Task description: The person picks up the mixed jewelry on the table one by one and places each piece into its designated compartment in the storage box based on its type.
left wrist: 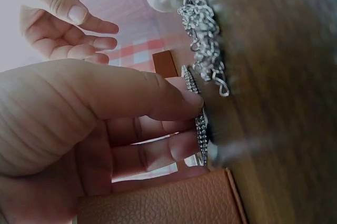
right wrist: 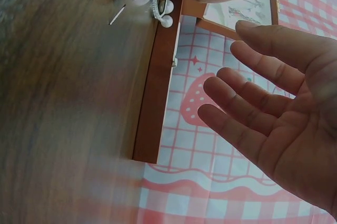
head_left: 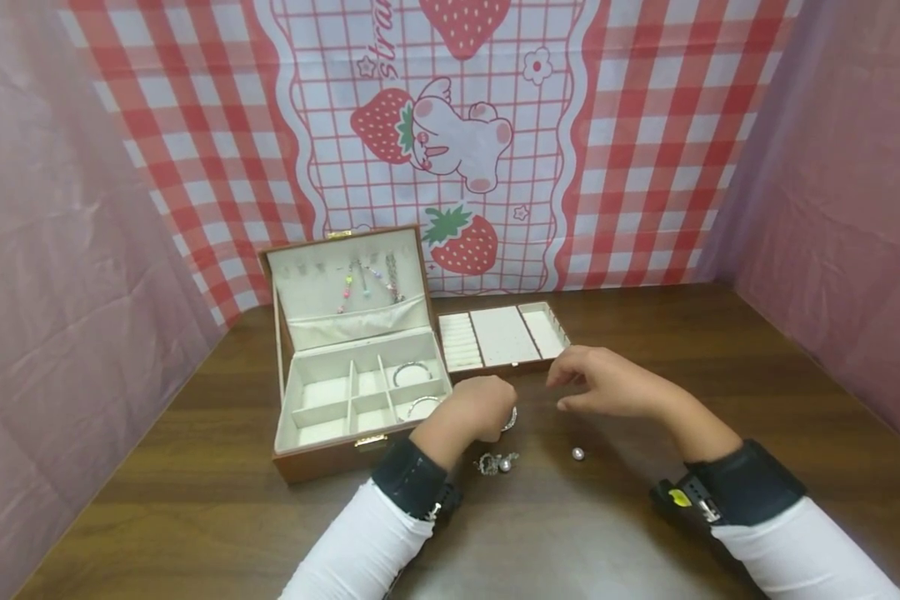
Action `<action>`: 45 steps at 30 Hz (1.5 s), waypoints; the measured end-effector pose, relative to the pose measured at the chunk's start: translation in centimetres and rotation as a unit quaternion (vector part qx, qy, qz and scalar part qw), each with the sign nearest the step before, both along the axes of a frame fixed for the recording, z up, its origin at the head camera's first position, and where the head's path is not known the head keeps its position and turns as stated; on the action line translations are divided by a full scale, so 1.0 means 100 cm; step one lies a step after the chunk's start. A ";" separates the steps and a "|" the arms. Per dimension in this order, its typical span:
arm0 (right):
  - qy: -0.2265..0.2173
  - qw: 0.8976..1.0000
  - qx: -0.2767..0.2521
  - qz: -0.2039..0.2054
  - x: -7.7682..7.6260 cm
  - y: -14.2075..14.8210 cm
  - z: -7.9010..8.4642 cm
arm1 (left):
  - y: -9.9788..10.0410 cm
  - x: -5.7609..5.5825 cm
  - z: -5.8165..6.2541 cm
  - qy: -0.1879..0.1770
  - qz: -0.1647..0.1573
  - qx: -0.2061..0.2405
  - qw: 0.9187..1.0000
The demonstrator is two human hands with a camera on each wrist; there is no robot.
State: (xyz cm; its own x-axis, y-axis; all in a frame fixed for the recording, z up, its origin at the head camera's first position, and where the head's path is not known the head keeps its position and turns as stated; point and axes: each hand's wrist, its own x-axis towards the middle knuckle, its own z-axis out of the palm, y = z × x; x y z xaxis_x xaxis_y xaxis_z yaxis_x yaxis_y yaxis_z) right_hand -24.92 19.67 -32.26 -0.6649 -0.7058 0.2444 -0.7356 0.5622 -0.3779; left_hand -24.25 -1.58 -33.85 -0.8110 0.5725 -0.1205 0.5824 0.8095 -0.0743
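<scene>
1. storage unit: a brown leather, rectangular jewellery box [head_left: 318,461] with cream lining stands at the left on a dark brown wooden counter [head_left: 630,550]. its lid is raised at the far side.
2. left hand [head_left: 486,404]: grip narrow. the thumb and fingers pinch a silver, curved bracelet set with rhinestones [left wrist: 201,134]. the piece is just right of the box; whether it touches the counter cannot be told.
3. right hand [head_left: 603,383]: grip wide, holding nothing. the fingers are near the right end of a brown-sided, cream-lined, rectangular tray [head_left: 501,333], which stands far and right of the box.
4. appears done, compartments: one slim silver bracelet [head_left: 411,364] lies in the far right compartment; a second slim silver bracelet [head_left: 422,399] lies in the near right one.
5. appears done, lid: necklaces hang inside it, among them a multicoloured beaded strand [head_left: 345,292] and a silver link chain [head_left: 392,275].
6. left over, in hand: the pinched bracelet is not yet in a compartment.
7. left over, on the counter: a bunched silver chain [head_left: 487,464] with a round white pearl [head_left: 506,466] beside it, near the left hand; a white pearl stud [head_left: 578,454] lies apart, to the right.
8. estimated stage: probably past the midpoint, judging stowed pieces against loose ones.
</scene>
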 end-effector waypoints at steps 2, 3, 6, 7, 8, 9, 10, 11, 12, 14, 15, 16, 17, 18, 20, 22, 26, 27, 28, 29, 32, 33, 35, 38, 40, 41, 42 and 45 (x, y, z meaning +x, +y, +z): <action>0.000 1.000 0.000 0.001 0.000 0.000 0.000 | -0.001 0.000 0.000 -0.001 -0.006 0.000 1.000; 0.000 1.000 0.000 0.001 0.000 0.000 0.000 | -0.001 0.000 0.000 0.002 -0.010 0.000 1.000; 0.002 1.000 -0.002 0.001 0.000 0.001 0.001 | -0.001 -0.001 0.000 0.019 -0.022 0.007 1.000; 0.002 1.000 -0.002 0.001 0.000 0.001 0.001 | -0.001 -0.001 0.001 0.027 -0.026 0.011 0.999; 0.002 1.000 -0.003 0.001 0.000 0.002 0.001 | -0.001 -0.002 0.001 0.036 -0.029 0.015 0.999; 0.002 1.000 -0.003 0.000 0.000 0.002 0.002 | 0.000 -0.002 0.001 0.045 -0.031 0.020 0.998; 0.001 1.000 -0.005 -0.001 0.001 0.002 0.002 | 0.000 -0.003 0.001 0.054 -0.033 0.025 0.998; -0.001 1.000 -0.005 -0.002 0.001 0.003 0.002 | 0.000 -0.003 0.001 0.060 -0.035 0.031 0.997; -0.002 1.000 -0.006 -0.003 0.001 0.003 0.003 | 0.001 -0.003 0.001 0.067 -0.037 0.034 0.996; -0.005 1.000 -0.008 -0.005 0.002 0.003 0.005 | 0.001 -0.003 0.003 0.081 -0.039 0.042 0.995; -0.005 1.000 -0.009 -0.007 0.003 0.004 0.006 | 0.001 -0.003 0.004 0.087 -0.040 0.047 0.994; -0.005 1.000 -0.009 -0.008 0.003 0.004 0.007 | 0.000 -0.003 0.005 0.094 -0.041 0.052 0.993; -0.005 1.000 -0.010 -0.010 0.003 0.005 0.008 | 0.000 -0.003 0.006 0.099 -0.041 0.057 0.993; -0.004 1.000 -0.011 -0.012 0.004 0.006 0.010 | -0.001 -0.003 0.008 0.103 -0.040 0.063 0.992; 0.000 1.000 -0.013 -0.018 0.005 0.008 0.012 | -0.004 -0.003 0.012 0.103 -0.041 0.084 0.990; 0.005 1.000 -0.018 -0.022 0.005 0.010 0.015 | -0.007 -0.003 0.018 0.102 -0.046 0.112 0.987; 0.015 0.999 -0.034 -0.017 0.006 0.009 0.019 | -0.017 -0.002 0.031 0.103 -0.071 0.199 0.972; 0.014 0.999 -0.041 -0.014 0.006 0.007 0.020 | -0.020 -0.002 0.034 0.102 -0.077 0.226 0.966; 0.007 0.999 -0.051 -0.008 0.006 0.005 0.022 | -0.023 -0.002 0.037 0.100 -0.080 0.254 0.959; -0.005 0.998 -0.063 -0.002 0.007 0.002 0.024 | -0.026 -0.002 0.039 0.097 -0.081 0.283 0.951; -0.041 0.994 -0.099 0.004 0.007 -0.007 0.033 | -0.036 -0.001 0.047 0.088 -0.067 0.366 0.924; -0.052 0.992 -0.111 0.001 0.007 -0.011 0.037 | -0.039 0.000 0.050 0.085 -0.058 0.390 0.915; -0.065 0.989 -0.132 -0.011 0.008 -0.019 0.045 | -0.045 0.002 0.055 0.085 -0.042 0.436 0.895; -0.061 0.985 -0.157 -0.036 0.010 -0.030 0.056 | -0.053 0.005 0.063 0.083 -0.013 0.501 0.862; -0.056 0.981 -0.179 -0.049 0.011 -0.039 0.062 | -0.057 0.007 0.068 0.069 0.010 0.539 0.839; -0.052 0.978 -0.193 -0.055 0.012 -0.043 0.064 | -0.059 0.008 0.070 0.058 0.022 0.559 0.827; -0.048 0.975 -0.207 -0.060 0.012 -0.047 0.065 | -0.061 0.009 0.072 0.040 0.033 0.579 0.814; -0.051 0.961 -0.261 -0.073 0.014 -0.056 0.068 | -0.066 0.012 0.077 -0.032 0.058 0.639 0.766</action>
State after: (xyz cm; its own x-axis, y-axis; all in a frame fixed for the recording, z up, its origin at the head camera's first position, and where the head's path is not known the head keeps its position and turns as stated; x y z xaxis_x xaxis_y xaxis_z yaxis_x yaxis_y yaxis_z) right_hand -23.56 14.09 -25.43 -0.7874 -0.4019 0.4674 -0.6067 0.3712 -0.7029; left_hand -23.08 -8.13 -26.12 -0.8808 0.1808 0.4376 0.4712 0.2435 0.8478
